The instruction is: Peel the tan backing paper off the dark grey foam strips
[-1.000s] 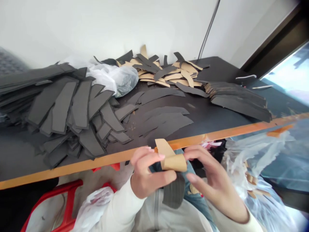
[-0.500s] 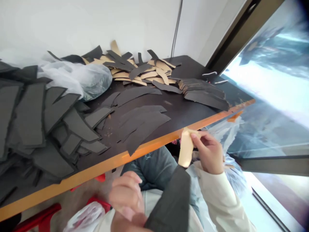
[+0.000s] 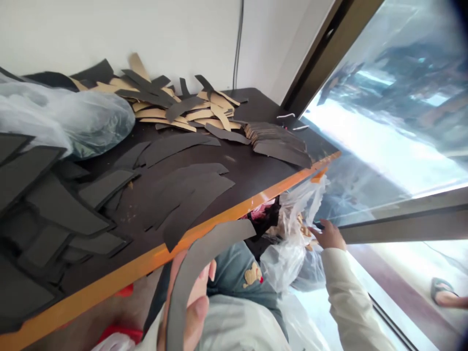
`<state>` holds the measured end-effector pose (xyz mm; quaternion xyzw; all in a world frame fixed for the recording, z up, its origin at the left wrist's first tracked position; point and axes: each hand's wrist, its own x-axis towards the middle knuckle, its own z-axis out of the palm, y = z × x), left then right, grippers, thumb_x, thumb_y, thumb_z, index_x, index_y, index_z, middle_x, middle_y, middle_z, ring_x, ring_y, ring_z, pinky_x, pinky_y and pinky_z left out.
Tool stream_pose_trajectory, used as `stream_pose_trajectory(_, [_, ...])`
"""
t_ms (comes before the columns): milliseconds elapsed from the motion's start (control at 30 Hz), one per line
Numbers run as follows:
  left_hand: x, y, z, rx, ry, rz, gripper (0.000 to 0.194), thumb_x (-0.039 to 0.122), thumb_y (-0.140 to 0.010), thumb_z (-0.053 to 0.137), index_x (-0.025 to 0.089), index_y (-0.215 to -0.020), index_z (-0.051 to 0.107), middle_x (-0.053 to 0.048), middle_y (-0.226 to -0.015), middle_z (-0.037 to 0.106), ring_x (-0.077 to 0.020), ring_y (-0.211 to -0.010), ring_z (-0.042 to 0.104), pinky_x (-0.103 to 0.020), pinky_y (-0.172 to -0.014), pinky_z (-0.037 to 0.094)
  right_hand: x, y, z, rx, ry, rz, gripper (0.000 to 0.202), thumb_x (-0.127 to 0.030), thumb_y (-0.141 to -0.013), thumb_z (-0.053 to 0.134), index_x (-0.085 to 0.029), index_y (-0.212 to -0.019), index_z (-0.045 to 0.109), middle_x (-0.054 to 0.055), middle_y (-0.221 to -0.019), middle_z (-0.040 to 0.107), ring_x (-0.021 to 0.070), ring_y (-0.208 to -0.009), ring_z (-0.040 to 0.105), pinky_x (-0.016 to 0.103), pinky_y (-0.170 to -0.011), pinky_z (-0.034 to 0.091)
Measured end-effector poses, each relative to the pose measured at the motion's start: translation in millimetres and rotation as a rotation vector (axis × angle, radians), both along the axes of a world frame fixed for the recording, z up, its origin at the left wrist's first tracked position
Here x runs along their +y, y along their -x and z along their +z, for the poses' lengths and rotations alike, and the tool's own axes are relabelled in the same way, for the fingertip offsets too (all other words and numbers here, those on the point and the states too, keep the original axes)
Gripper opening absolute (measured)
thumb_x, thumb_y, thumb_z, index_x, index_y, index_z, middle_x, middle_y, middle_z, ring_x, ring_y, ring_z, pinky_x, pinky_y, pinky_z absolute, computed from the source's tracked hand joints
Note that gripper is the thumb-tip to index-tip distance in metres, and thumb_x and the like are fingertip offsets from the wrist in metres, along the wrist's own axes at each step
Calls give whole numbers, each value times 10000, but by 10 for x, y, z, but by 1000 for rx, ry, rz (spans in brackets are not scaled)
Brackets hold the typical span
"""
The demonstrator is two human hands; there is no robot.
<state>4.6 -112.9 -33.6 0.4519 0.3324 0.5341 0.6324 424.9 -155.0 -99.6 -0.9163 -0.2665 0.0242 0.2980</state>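
I see the left hand [image 3: 197, 307] holding a curved dark strip [image 3: 190, 268] over the lap, below the table [image 3: 268, 184]; its long axis rises, then bends, free end pointing right. The right hand [image 3: 331, 237] reaches to a plastic bag [image 3: 288, 263] containing tan scraps [image 3: 305, 228]; whether its fingers hold something, I cannot tell.

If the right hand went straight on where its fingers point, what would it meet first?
Most likely the clear plastic bag below the table edge, where tan scraps show. Depth is unclear, so the right hand may already touch it.
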Motion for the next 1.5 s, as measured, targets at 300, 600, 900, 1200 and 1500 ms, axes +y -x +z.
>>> stream_pose_trajectory(300, [-36,-315,214,196,-247,-79,378,637,-893,492,315,-1081,559,-32,-763,541,-173,-658,569,-316,-584,522,501,1840,1057,545,-538,1095,506,-493,-819,685,-249,-1240,545,88,-1054,652,224,-985,637,364,-855,542])
stream_pose_trajectory(600, [111,-166,174,1130,-666,528,347,171,-845,613,268,-1170,539,-86,-1207,619,-295,-1176,583,-508,-1011,475,717,2099,1273,582,-569,1194,310,-250,-778,776,-268,-1015,578,-19,-771,627,129,-698,620,228,-646,523])
stream_pose_trajectory(900, [188,95,56,1160,-670,432,555,199,-877,582,138,-1383,365,-136,-1231,655,-278,-1229,569,-490,-1075,448,915,1800,1589,475,-463,1208,227,-307,-833,700,-268,-1015,570,6,-721,586,150,-623,555,242,-523,472])
stream_pose_trajectory(1200, [116,291,367,677,-291,472,423,367,-962,481,225,-1347,378,-82,-1086,634,-213,-1028,633,-398,-919,504,1299,2059,1450,552,-177,1294,310,-403,-822,698,-245,-1035,539,-3,-771,625,135,-670,597,246,-599,497])
stream_pose_trajectory(1500, [478,218,450,1028,-256,509,44,246,-922,581,238,-965,590,26,-767,640,-153,-736,593,-320,-754,461,1806,2125,1409,424,-64,1446,287,-432,-812,686,-230,-981,572,-4,-770,619,144,-720,593,277,-702,507])
